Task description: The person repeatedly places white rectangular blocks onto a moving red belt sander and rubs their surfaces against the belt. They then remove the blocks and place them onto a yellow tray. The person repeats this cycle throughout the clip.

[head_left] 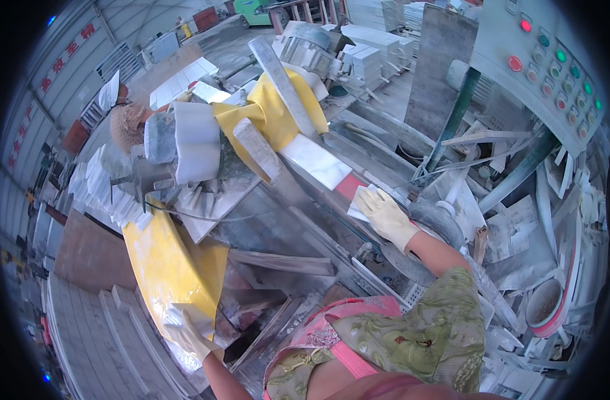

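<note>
My right hand (387, 219), in a cream glove, is on a small white stone tile (356, 211) at a narrow red belt (349, 187). Its fingers reach over the tile, which is partly hidden under the palm. Ahead of it on the same belt lies a longer white stone strip (316, 162). My left hand (192, 337), gloved alike, is low on the left over a wet yellow sheet (168, 260). Its fingers close around a pale grey-white stone piece (178, 315), whose far end shows past them.
Upper right hangs a control panel (552, 63) with lit red and green buttons. A second yellow sheet (268, 110) drapes over the machine under stone bars. Stacked long slabs (112, 333) stand lower left. Broken stone pieces (512, 233) crowd the right. Another person (128, 123) is beyond the machine.
</note>
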